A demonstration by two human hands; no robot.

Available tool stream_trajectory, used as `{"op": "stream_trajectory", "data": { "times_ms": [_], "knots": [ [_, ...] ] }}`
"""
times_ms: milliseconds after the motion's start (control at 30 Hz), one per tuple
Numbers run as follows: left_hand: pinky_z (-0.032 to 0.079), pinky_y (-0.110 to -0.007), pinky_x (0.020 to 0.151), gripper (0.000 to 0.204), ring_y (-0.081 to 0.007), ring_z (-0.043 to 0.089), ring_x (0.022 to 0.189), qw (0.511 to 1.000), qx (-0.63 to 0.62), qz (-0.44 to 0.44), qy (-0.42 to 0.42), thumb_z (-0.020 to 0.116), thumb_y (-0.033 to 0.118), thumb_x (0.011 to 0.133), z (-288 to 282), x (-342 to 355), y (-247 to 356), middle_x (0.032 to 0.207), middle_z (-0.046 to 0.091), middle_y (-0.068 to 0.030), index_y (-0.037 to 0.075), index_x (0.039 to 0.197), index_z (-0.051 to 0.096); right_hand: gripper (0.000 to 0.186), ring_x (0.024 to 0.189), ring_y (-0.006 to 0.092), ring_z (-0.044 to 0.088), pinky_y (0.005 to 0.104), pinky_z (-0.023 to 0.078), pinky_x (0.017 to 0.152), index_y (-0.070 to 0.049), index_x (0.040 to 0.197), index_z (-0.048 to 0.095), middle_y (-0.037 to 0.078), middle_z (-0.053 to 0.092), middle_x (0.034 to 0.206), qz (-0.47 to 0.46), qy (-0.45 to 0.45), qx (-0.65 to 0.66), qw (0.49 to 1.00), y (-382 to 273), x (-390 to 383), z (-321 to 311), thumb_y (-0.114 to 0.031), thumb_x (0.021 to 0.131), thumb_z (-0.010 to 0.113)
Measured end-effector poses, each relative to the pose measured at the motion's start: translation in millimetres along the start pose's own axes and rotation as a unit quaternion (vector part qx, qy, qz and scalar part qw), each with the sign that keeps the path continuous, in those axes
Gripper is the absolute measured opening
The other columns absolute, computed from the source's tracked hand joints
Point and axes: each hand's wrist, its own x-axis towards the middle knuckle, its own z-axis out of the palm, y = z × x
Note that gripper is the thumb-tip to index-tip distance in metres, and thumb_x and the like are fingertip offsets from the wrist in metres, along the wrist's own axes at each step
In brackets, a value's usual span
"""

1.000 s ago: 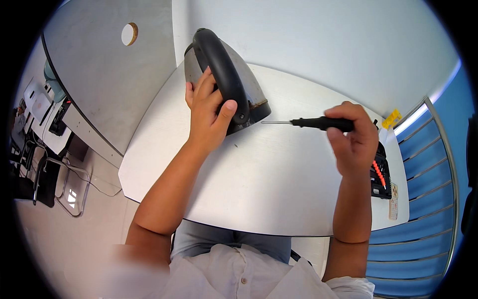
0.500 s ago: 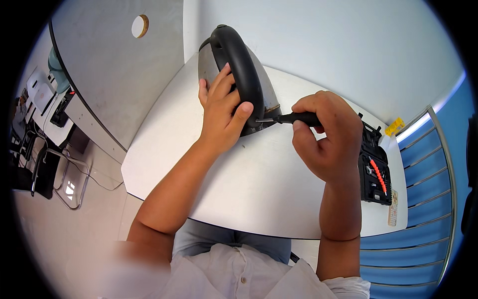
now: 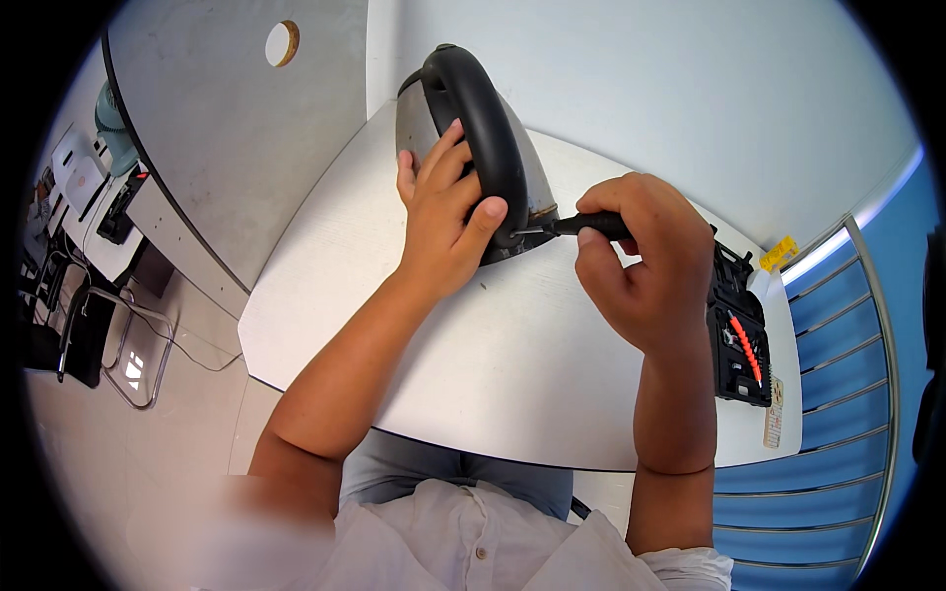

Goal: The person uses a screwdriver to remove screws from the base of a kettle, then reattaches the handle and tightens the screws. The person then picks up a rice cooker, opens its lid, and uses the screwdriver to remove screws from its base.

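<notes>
Left hand (image 3: 439, 225) grasps a kettle (image 3: 488, 143), right hand (image 3: 645, 261) a screwdriver (image 3: 603, 226), open tabletop (image 3: 522, 364) running to the near edge (image 3: 512, 460).

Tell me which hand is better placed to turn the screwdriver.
Right, most likely: the right hand holds the screwdriver, its tip at the lower end of the black handle, while the left hand rests against that handle.

The left hand (image 3: 440, 222) holds a grey metal appliance (image 3: 419, 123), its thumb against the curved black handle (image 3: 483, 118). The right hand (image 3: 655, 261) grips a black screwdriver (image 3: 603, 226), whose tip is at the handle's lower end. On the right side of the white desk (image 3: 512, 374) lies an open tool case (image 3: 734, 382), and just beside it a remote control (image 3: 774, 414).
</notes>
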Motion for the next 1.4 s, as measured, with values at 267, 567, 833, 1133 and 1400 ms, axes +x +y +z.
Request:
{"op": "stream_trajectory", "data": {
  "times_ms": [267,567,833,1133,1400],
  "knots": [
    [0.001,-0.062,0.102,0.049,-0.0318,0.027,0.135,1.0,0.003,-0.005,0.0,0.038,0.047,0.094,0,0,1,0.125,0.05,-0.007,0.007,0.091,0.066,0.015,0.055,0.0199,0.05,0.0296,0.04,0.049,-0.008,0.075,0.057,0.002,0.056,0.065,0.003,-0.01,0.005,1.0,-3,3,-1,-0.004,0.06,0.061],
    [0.002,-0.062,0.102,0.048,-0.032,0.028,0.134,1.0,0.006,-0.003,0.002,0.039,0.046,0.094,1,-1,1,0.124,0.05,-0.0071,0.007,0.091,0.066,0.014,0.055,0.0202,0.049,0.0302,0.039,0.048,-0.008,0.073,0.056,0.002,0.055,0.065,-0.011,-0.032,-0.02,0.999,-6,5,0,-0.005,0.06,0.062],
    [0.002,-0.062,0.101,0.047,-0.0319,0.028,0.135,1.0,0.003,-0.005,0.009,0.039,0.046,0.094,0,0,0,0.124,0.05,-0.0066,0.008,0.091,0.066,0.016,0.051,0.0208,0.041,0.0311,0.034,0.05,-0.007,0.081,0.06,0.005,0.05,0.062,-0.105,-0.116,-0.019,0.987,-3,18,-8,-0.002,0.066,0.063],
    [0.003,-0.062,0.102,0.047,-0.0322,0.028,0.134,1.0,0.015,0.01,0.002,0.038,0.047,0.094,1,-1,1,0.124,0.05,-0.0067,0.008,0.094,0.065,0.021,0.053,0.0212,0.044,0.0318,0.036,0.049,-0.007,0.082,0.057,0.004,0.046,0.061,-0.111,-0.15,-0.141,0.972,-8,26,-13,-0.024,0.078,0.068],
    [0.003,-0.062,0.102,0.049,-0.0325,0.028,0.135,1.0,0.013,0.001,-0.003,0.037,0.047,0.094,1,-2,1,0.125,0.049,-0.007,0.008,0.095,0.065,0.031,0.061,0.0231,0.046,0.0337,0.039,0.055,-0.004,0.107,0.057,0.008,0.05,0.081,-0.074,-0.156,0.002,0.985,-11,24,-14,-0.011,0.078,0.065]
  ]
}}
